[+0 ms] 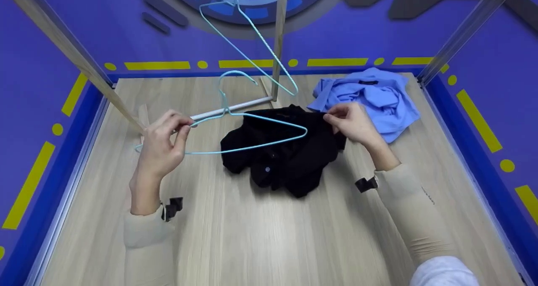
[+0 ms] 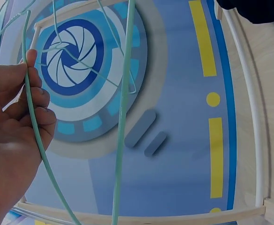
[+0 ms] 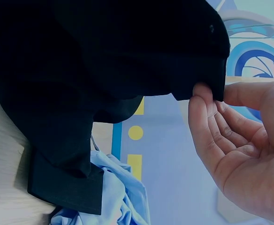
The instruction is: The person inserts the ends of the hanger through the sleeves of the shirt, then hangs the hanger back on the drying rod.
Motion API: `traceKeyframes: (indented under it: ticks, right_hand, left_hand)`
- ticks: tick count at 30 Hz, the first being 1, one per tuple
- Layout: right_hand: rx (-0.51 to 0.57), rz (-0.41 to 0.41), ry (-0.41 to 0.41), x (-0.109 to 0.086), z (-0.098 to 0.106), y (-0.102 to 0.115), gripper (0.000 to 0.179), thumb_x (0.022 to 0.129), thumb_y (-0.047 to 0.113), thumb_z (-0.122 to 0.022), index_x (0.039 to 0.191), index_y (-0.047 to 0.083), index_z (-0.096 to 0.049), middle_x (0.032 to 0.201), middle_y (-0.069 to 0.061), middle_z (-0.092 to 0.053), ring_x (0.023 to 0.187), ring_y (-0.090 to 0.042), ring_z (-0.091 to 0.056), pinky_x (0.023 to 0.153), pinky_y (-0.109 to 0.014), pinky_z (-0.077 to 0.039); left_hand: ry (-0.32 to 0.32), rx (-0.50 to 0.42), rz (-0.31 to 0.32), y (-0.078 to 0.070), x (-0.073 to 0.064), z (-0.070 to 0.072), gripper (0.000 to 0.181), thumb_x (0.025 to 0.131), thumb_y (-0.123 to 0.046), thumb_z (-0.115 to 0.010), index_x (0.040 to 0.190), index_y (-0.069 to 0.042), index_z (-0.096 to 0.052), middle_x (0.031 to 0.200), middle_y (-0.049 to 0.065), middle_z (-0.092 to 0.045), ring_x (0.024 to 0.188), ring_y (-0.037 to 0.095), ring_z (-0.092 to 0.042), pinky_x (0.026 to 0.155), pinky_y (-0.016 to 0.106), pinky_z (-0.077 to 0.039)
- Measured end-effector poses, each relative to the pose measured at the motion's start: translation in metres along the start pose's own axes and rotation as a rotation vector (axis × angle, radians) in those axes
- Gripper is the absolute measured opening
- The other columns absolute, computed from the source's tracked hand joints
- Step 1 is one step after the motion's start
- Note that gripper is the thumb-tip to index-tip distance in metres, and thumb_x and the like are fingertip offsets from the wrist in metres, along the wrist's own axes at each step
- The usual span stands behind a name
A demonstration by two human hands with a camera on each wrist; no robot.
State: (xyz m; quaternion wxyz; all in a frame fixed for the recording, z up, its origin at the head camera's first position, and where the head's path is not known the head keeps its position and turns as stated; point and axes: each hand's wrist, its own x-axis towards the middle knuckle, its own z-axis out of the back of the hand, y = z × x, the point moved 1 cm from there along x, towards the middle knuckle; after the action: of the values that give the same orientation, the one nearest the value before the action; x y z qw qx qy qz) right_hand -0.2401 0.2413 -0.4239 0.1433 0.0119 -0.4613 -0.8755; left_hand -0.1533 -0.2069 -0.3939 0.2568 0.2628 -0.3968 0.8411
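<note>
My left hand (image 1: 162,145) pinches a light-blue wire hanger (image 1: 269,144) by its shoulder, between thumb and fingertips. The hanger's hook points up, and its far end reaches across in front of a black shirt (image 1: 290,164). In the left wrist view, the hanger's wire (image 2: 122,108) runs past the fingers. At the shirt's upper right, my right hand (image 1: 355,124) pinches the cloth. The right wrist view shows thumb and fingers on an edge of the black cloth (image 3: 174,70), which hangs in folds. A small button shows on the bunched shirt's front.
A crumpled blue shirt (image 1: 391,97) lies at the back right of the wooden table (image 1: 235,235). Another wire hanger (image 1: 265,41) hangs at the back, beside a wooden post (image 1: 279,34). Low behind the hands runs a white rod (image 1: 252,104). Blue-purple walls surround the table.
</note>
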Motion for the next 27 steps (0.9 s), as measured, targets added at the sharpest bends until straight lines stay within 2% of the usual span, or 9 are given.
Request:
traceKeyframes:
  ticks: [8,14,18,21,24,27]
  right_hand:
    - [0.019,0.002,-0.003,-0.003,0.000,0.000,0.015,0.097,0.012,-0.071,0.095,-0.002,-0.076,0.065,-0.013,-0.066,0.053,-0.020,-0.063,0.050,-0.022,-0.048]
    - [0.019,0.009,-0.010,-0.005,0.000,0.000,0.015,0.097,0.009,-0.070,0.096,-0.005,-0.076,0.067,-0.019,-0.067,0.055,-0.030,-0.064,0.050,-0.020,-0.047]
    - [0.021,0.005,-0.007,-0.009,0.000,0.014,0.015,0.097,0.003,-0.068,0.097,-0.010,-0.074,0.070,-0.026,-0.067,0.057,-0.036,-0.064,0.050,-0.019,-0.047]
    - [0.020,-0.006,-0.003,-0.014,0.002,0.030,0.015,0.096,0.001,-0.067,0.097,-0.013,-0.073,0.072,-0.029,-0.067,0.056,-0.032,-0.065,0.051,-0.019,-0.048]
    - [0.028,-0.006,0.002,-0.016,0.003,0.038,0.015,0.096,0.001,-0.067,0.097,-0.013,-0.072,0.071,-0.026,-0.067,0.055,-0.026,-0.065,0.052,-0.018,-0.047]
    - [0.028,-0.008,0.002,-0.017,0.003,0.041,0.015,0.096,0.001,-0.067,0.097,-0.012,-0.073,0.070,-0.025,-0.067,0.057,-0.034,-0.066,0.051,-0.018,-0.046]
  left_hand:
    - [0.028,-0.023,-0.010,0.000,0.003,-0.014,0.011,0.096,0.011,-0.061,0.100,0.006,-0.070,0.097,0.010,-0.065,0.082,0.015,-0.059,0.075,0.019,-0.046]
    - [0.034,-0.025,-0.027,0.001,0.004,-0.021,0.011,0.096,0.011,-0.062,0.100,0.005,-0.070,0.095,0.009,-0.065,0.083,0.016,-0.060,0.077,0.020,-0.047]
    - [0.039,-0.033,-0.030,0.000,0.004,-0.025,0.011,0.097,0.009,-0.061,0.100,0.003,-0.070,0.096,0.008,-0.065,0.083,0.016,-0.060,0.078,0.021,-0.047]
    - [0.041,-0.040,-0.027,0.000,0.005,-0.026,0.011,0.097,0.008,-0.061,0.100,0.003,-0.070,0.096,0.008,-0.065,0.083,0.016,-0.059,0.078,0.021,-0.047]
    - [0.042,-0.041,-0.022,0.000,0.004,-0.028,0.012,0.097,0.008,-0.061,0.100,0.002,-0.071,0.095,0.007,-0.065,0.084,0.016,-0.059,0.078,0.021,-0.047]
    - [0.037,-0.047,-0.018,0.000,0.004,-0.030,0.012,0.097,0.008,-0.061,0.100,0.002,-0.071,0.095,0.007,-0.064,0.084,0.016,-0.059,0.077,0.022,-0.047]
